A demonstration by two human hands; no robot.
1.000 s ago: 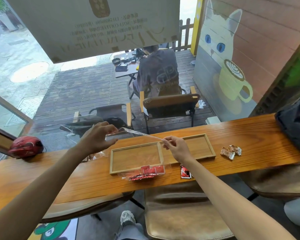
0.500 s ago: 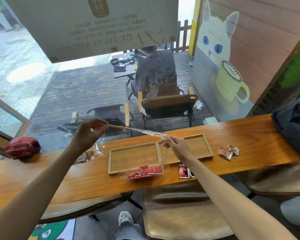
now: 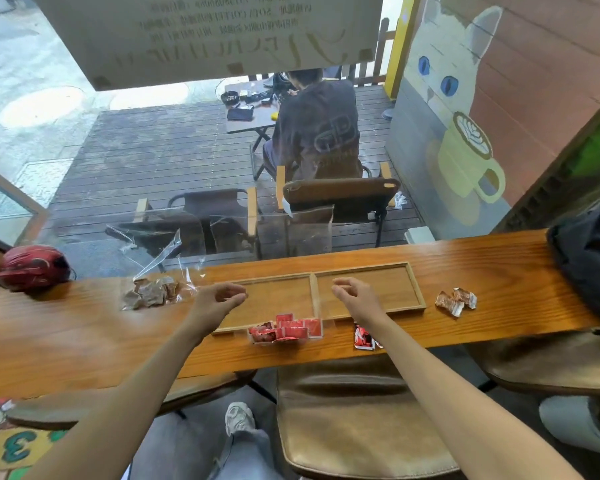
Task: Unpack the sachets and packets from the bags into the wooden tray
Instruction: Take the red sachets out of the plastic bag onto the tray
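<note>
My hands have dropped from stretching the clear film. My left hand (image 3: 219,299) and right hand (image 3: 355,297) hover loosely curled, holding nothing, over the wooden tray (image 3: 417,289); the bag of red sachets (image 3: 286,330) lies at its near edge.

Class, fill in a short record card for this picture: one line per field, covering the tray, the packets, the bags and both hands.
Tray: wooden tray with two compartments, both bare
Red sachets: in a clear bag at the tray's near edge
Loose red packet: on the counter under the right forearm
Brown packets, left: in an open clear bag
Brown packets, right: two loose, outside the tray
Left hand: above the tray, holding nothing
Right hand: above the tray, holding nothing
</note>
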